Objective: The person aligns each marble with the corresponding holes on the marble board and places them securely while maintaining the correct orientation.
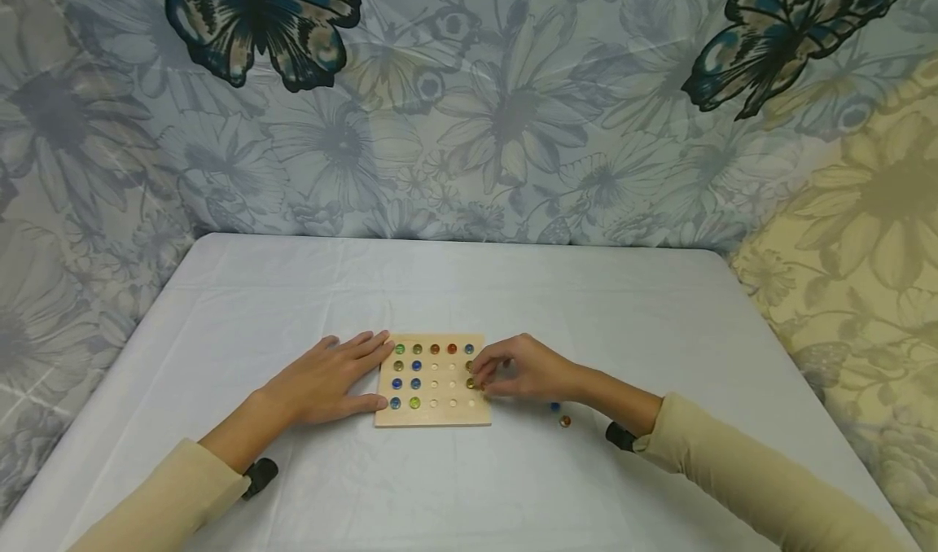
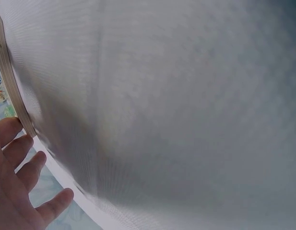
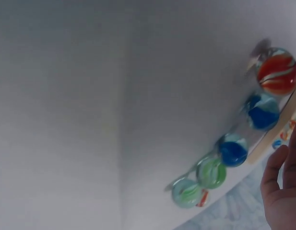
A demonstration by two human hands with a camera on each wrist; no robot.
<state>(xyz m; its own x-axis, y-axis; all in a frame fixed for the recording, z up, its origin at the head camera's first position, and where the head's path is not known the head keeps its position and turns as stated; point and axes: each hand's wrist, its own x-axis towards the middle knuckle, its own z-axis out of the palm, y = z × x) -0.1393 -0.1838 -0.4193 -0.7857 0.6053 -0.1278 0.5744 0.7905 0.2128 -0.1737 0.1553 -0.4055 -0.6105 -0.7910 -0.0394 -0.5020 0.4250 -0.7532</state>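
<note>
I judge each small, round glass marble [image 1: 414, 403] light, hard and slippery, apt to roll on the flat and to chip if dropped, so I would take it across its sides between fingertip and thumb, leaving the underside free. The flat, pale wooden board [image 1: 444, 375] should be stiff and fairly light, likely to slide on cloth; its bare left and right edges seem the best hold. It lies at the lower centre of the head view on the white cloth-covered counter [image 1: 454, 291], set with rows of shallow round hollows. Marbles fill its top row and two left columns in greens, blues and reddish orange, with yellowish ones by the right edge, while bare hollows show through the middle and lower right. My left hand [image 1: 330, 381] has its fingers spread apart, touching the board's left edge. My right hand [image 1: 531, 371] is at the right edge, fingers bent toward the thumb; I cannot tell whether they pinch a marble. In the right wrist view, loose clear marbles lie in a slanting line at the right: a red-and-white swirled one [image 3: 278, 74], two blue [image 3: 263, 112] and two green [image 3: 211, 172].
</note>
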